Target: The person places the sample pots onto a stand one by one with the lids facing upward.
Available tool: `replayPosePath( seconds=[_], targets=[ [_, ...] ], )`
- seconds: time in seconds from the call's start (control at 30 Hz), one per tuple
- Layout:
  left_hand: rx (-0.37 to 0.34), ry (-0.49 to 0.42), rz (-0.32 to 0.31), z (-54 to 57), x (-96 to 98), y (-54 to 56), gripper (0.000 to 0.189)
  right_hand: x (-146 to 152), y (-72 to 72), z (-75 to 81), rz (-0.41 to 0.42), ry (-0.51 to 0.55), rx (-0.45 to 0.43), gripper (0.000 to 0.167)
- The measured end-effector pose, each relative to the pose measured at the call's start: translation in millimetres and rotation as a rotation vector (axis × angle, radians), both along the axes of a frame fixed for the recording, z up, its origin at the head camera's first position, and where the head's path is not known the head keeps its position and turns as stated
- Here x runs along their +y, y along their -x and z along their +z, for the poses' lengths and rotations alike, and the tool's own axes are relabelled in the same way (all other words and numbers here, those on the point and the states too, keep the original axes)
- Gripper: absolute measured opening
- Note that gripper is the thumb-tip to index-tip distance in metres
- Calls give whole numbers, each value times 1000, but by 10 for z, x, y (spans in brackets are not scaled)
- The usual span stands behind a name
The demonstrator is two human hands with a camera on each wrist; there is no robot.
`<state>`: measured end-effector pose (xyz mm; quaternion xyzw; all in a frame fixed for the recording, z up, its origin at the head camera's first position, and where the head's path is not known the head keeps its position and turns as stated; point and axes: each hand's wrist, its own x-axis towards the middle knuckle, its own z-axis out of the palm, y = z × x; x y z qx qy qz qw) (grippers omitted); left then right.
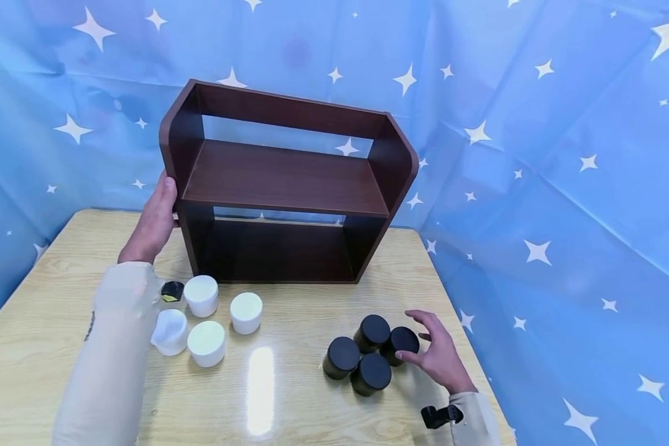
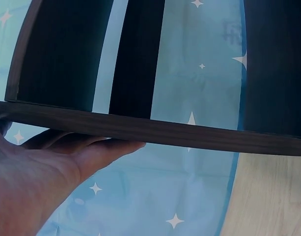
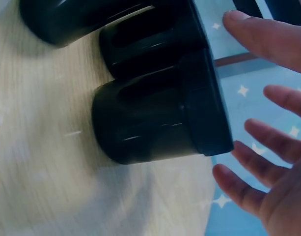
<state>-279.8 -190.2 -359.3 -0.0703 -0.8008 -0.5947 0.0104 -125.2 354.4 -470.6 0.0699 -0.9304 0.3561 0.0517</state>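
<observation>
A dark brown two-tier wooden shelf (image 1: pixel 290 176) stands toward the back of the table. My left hand (image 1: pixel 155 217) rests against the outside of its left side panel; in the left wrist view, the fingers (image 2: pixel 111 150) lie extended along that panel (image 2: pixel 189 134). At the right, several black lidded jars (image 1: pixel 373 373) stand in a tight cluster. Spread over the rightmost black jar (image 1: pixel 404 344) is my right hand (image 1: pixel 437 353), its thumb and fingers apart. The right wrist view has those fingers (image 3: pixel 268 132) beside the lid of the nearest jar (image 3: pixel 145 118).
Several white jars (image 1: pixel 207 344) stand on the left half of the wooden table (image 1: pixel 290 396), close to my left forearm. A blue cloth (image 1: pixel 535 186) with white stars hangs behind the table and along its right side.
</observation>
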Motion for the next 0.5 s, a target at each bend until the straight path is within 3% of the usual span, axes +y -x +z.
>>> replayPosePath(
  seconds=[0.3,0.5],
  targets=[
    [21,-5,10,-12,4,35,52,19,-6,-140,-27,-10,-15,87],
    [-8,1,13,-13,6,20,53,32,-6,-217,-46,24,-44,88]
  ],
)
